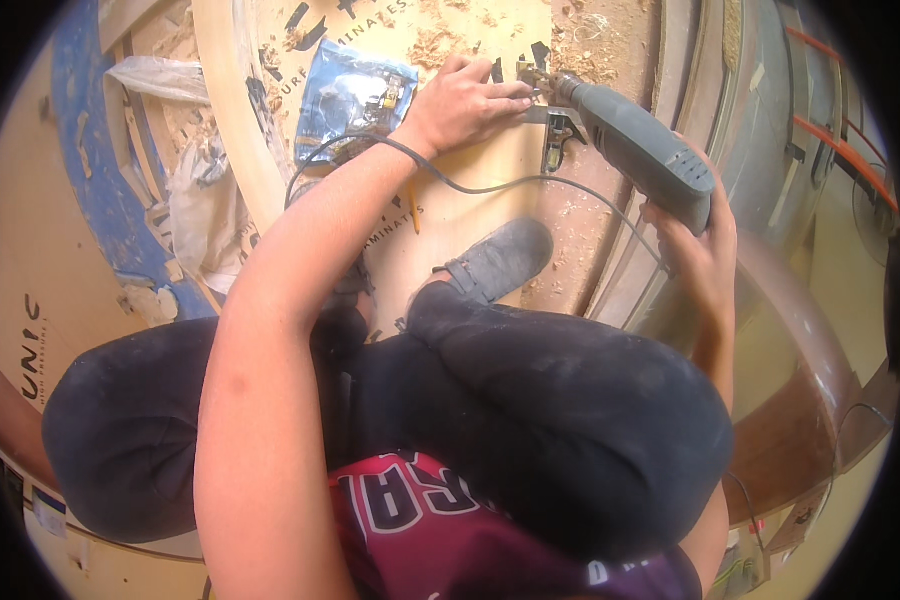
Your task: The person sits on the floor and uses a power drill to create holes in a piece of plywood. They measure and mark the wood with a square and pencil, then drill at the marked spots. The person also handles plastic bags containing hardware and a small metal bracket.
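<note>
My right hand point(695, 240) is wrapped round the rear grip of a grey corded power drill point(638, 150). The drill points up and left, its chuck point(567, 86) near a small brass-coloured metal piece point(532, 75) at the edge of a printed wooden board point(470, 190). Close to the chuck, my left hand point(470, 105) rests over the board. Its fingers are drawn together at the tips around something too small to name. Just below those fingertips lies a dark metal fitting point(560, 138). The drill's black cable point(500, 185) loops across my left forearm.
Left of my hand is a blue plastic bag point(355, 105) with metal parts on it. A yellow pencil point(414, 210) lies on the board. Wood shavings point(595, 60) are scattered about. Long curved strips point(685, 90) stand at the right. Crumpled plastic sheeting point(205, 200) lies at the left.
</note>
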{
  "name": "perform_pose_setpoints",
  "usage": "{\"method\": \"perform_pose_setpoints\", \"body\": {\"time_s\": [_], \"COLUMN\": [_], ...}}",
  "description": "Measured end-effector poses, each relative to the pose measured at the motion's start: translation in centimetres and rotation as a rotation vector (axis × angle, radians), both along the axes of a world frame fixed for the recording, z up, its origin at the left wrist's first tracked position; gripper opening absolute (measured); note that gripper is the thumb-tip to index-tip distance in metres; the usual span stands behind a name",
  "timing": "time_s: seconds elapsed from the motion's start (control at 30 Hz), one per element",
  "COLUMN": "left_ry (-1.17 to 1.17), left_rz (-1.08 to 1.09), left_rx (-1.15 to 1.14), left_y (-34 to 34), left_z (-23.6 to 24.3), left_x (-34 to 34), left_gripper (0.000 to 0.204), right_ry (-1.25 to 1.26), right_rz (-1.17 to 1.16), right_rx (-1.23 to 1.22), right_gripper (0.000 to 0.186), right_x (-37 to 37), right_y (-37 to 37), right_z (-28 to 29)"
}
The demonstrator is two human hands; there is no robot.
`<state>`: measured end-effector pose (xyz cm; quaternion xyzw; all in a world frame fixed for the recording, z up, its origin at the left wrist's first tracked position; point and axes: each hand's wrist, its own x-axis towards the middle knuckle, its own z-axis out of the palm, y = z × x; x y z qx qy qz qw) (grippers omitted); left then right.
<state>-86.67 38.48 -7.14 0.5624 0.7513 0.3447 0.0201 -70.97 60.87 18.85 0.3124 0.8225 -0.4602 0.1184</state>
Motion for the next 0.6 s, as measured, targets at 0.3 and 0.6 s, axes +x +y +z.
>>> {"method": "perform_pose_setpoints", "body": {"time_s": [0.3, 0.6], "left_ry": [0.006, 0.002], "left_rz": [0.000, -0.006], "left_rx": [-0.014, -0.023], "left_y": [-0.1, -0.1], "left_z": [0.2, 0.1], "left_x": [0.0, 0.0], "left_gripper": [0.021, 0.022], "right_ry": [-0.008, -0.048], "right_rz": [0.044, 0.028], "right_rx": [0.017, 0.016], "right_gripper": [0.075, 0.072], "right_x": [-0.4, -1.5], "right_y": [-0.1, -0.7], "right_z": [-0.3, 0.4]}}
